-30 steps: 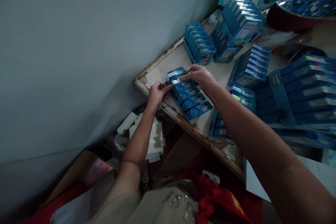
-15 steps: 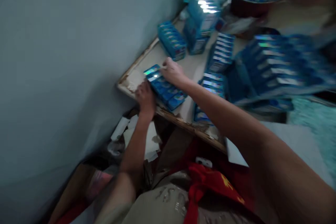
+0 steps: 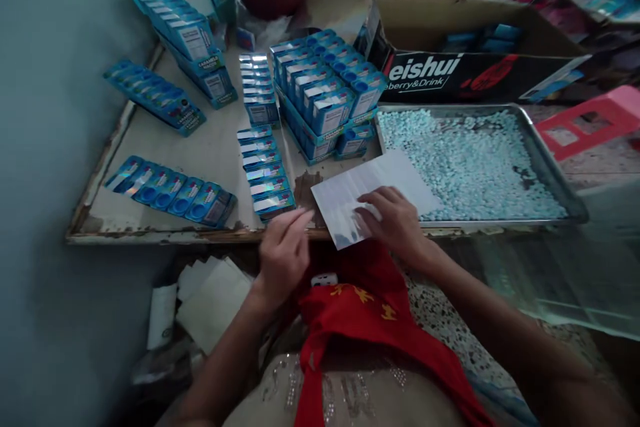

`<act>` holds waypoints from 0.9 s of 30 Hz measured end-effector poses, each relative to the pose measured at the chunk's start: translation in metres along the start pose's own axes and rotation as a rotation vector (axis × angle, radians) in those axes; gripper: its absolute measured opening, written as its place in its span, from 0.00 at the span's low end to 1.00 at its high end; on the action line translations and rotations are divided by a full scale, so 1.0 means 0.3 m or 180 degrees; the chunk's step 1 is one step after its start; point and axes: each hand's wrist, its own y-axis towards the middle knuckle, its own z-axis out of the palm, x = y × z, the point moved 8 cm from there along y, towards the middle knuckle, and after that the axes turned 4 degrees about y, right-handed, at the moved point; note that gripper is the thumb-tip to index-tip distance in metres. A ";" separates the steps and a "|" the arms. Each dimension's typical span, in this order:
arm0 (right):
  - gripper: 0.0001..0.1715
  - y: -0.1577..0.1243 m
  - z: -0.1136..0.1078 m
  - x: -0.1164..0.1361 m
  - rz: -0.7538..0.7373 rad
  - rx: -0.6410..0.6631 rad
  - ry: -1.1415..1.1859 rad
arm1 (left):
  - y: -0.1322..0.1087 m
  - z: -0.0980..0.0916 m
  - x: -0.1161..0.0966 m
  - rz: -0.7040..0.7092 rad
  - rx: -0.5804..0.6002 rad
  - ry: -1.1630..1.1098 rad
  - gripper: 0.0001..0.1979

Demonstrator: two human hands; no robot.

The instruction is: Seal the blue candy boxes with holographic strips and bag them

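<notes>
My left hand (image 3: 285,255) is at the table's front edge, its fingers pressed together in a pinch; whatever they hold, if anything, is too small to make out. My right hand (image 3: 395,223) is over a white sheet (image 3: 345,190), fingers bent and apart, and I cannot tell whether it presses on it. The sheet overlaps a metal tray (image 3: 550,163) of small pale-blue pieces. Left of my left hand lie a row of small blue boxes (image 3: 173,190) and, closer, a second row of blue boxes (image 3: 267,170).
Stacked blue packs (image 3: 325,90) stand mid-table, with another stack (image 3: 187,37) at the back left. Behind are a bowl (image 3: 270,0) of blue-and-silver pieces and a black-printed carton (image 3: 450,73). A wall (image 3: 45,147) bounds the left; a red cut-out piece (image 3: 595,120) is at right.
Both hands have left the row of blue boxes at the left and moved right. My right hand is now over the white sheet. The view has turned right and levelled.
</notes>
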 end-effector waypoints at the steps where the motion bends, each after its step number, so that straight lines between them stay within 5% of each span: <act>1: 0.11 -0.026 -0.023 -0.077 0.0163 -0.0118 -0.0163 | 0.062 0.106 -0.044 -0.0034 0.0288 -0.0131 0.24; 6: 0.15 -0.107 -0.057 -0.254 0.0310 -0.0176 -0.0406 | 0.321 0.498 -0.037 -0.0759 0.1167 0.0067 0.17; 10: 0.16 -0.108 -0.037 -0.267 0.0169 0.0085 -0.0266 | 0.409 0.636 -0.030 -0.1031 0.1628 -0.0426 0.08; 17: 0.24 0.088 -0.109 -0.271 0.0049 -0.0083 -0.0387 | 0.471 0.584 -0.109 -0.1067 0.1535 -0.0640 0.05; 21: 0.25 0.194 -0.082 -0.265 -0.0141 0.0049 -0.0738 | 0.487 0.536 -0.136 -0.1069 0.1436 -0.0761 0.06; 27: 0.31 0.142 -0.010 -0.245 -0.0617 0.0062 -0.0928 | 0.456 0.538 -0.075 -0.1496 0.1653 -0.0962 0.07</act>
